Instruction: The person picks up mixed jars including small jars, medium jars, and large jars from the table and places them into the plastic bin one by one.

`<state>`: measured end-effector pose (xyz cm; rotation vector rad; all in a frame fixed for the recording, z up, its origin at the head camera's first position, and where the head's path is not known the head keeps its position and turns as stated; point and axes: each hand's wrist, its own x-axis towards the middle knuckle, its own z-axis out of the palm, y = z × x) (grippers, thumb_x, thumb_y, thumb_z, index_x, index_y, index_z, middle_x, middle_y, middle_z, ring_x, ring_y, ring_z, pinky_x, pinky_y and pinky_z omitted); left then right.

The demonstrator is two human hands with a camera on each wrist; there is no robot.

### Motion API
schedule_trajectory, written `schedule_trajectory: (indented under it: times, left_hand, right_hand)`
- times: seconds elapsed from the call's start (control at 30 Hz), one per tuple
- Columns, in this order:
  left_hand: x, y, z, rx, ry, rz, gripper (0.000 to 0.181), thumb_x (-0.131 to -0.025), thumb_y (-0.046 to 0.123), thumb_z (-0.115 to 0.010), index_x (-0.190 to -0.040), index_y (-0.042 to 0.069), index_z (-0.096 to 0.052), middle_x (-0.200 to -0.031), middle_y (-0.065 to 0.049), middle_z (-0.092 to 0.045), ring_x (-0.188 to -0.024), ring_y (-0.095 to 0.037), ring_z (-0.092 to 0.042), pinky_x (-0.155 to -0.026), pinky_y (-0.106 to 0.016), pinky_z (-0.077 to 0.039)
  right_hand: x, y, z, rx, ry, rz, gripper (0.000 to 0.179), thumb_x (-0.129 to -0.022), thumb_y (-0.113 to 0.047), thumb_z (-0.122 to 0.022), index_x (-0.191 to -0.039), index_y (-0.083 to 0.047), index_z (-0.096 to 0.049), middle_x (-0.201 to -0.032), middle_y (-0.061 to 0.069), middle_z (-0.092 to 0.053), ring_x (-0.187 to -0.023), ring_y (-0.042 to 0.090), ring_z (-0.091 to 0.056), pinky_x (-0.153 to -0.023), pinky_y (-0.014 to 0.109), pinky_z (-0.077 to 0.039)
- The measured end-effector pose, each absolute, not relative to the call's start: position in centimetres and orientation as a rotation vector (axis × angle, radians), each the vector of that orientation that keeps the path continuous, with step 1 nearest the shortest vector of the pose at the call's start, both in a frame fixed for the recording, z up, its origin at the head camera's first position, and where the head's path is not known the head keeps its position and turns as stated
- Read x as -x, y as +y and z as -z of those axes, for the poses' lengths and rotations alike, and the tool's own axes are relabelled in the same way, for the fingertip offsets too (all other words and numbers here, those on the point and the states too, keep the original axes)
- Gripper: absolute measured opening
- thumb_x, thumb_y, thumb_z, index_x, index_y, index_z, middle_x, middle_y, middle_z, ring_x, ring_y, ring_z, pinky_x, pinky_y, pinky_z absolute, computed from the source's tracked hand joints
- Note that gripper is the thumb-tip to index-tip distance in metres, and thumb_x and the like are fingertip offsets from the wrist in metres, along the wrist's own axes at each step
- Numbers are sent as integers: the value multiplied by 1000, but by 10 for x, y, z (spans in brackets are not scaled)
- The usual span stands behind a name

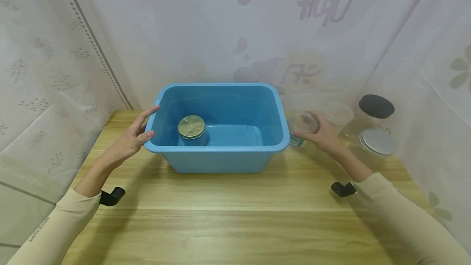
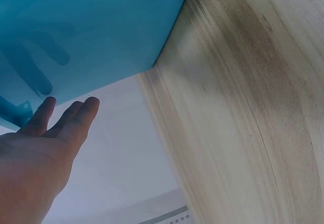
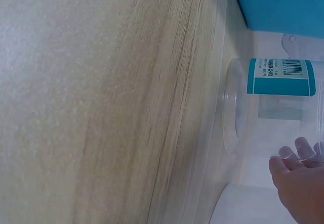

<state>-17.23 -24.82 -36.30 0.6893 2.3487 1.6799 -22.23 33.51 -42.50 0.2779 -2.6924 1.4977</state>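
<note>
A blue plastic tub [image 1: 217, 149] stands on the wooden table. My left hand [image 1: 134, 136] is at its left rim, thumb and index fingertip right at the edge. In the left wrist view the fingers [image 2: 81, 118] extend nearly straight beside the tub's outer wall [image 2: 101, 42]. Right of the tub, my right hand [image 1: 324, 134] grips a clear jar [image 1: 303, 122] around its upper part. The jar is upright, and a teal and white label [image 3: 281, 77] shows on its side. Inside the tub, toward the left, sits a round container with a gold lid [image 1: 191, 126].
Behind my right hand stands another clear container [image 1: 340, 113]. Farther right are a clear jar with a black lid [image 1: 376, 106] and one with a silver lid [image 1: 379, 141]. Patterned white curtains [image 1: 206, 32] hang along the table's back and sides.
</note>
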Motion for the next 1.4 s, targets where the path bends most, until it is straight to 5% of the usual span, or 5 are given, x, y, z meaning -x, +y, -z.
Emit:
schedule_trajectory:
  times: [0.13,0.37,0.63,0.87,1.4]
  left_hand:
    - [173,-249,362,-699,2369,-1640,64,-110,12,-44,-165,25,-13,-163,-25,-14,-140,-51,-27,-92,-27,-46]
    - [171,-250,360,-716,2355,-1620,65,-109,12,-43,-165,26,-12,-165,-19,-9,-142,-51,-24,-98,-69,-34]
    - [171,-252,360,-712,2348,-1607,64,-109,16,-43,-165,28,-13,-166,-19,-7,-143,-51,-23,-99,-71,-32]
    - [172,-252,361,-706,2349,-1606,63,-110,16,-43,-164,28,-13,-166,-18,-7,-143,-49,-23,-100,-69,-31]
    - [172,-251,359,-707,2341,-1626,64,-109,16,-43,-165,29,-12,-168,-6,5,-146,-48,-14,-102,-72,-25]
  right_hand:
    - [221,335,424,-274,-2688,-1523,87,-83,-28,-88,-151,-4,-39,-146,15,-48,-135,32,-43,-105,56,-37]
    - [219,335,422,-268,-2677,-1573,84,-84,-25,-87,-152,-9,-39,-147,11,-48,-135,29,-44,-103,47,-41]
    - [219,333,412,-285,-2654,-1599,82,-85,-15,-86,-152,-7,-40,-147,15,-47,-131,33,-46,-89,24,-47]
    - [207,318,381,-332,-2687,-1573,81,-85,-10,-84,-150,2,-37,-145,23,-46,-130,38,-44,-89,25,-45]
    - [230,336,388,-398,-2621,-1577,82,-84,-7,-85,-153,-9,-41,-144,15,-52,-124,30,-50,-85,20,-47]
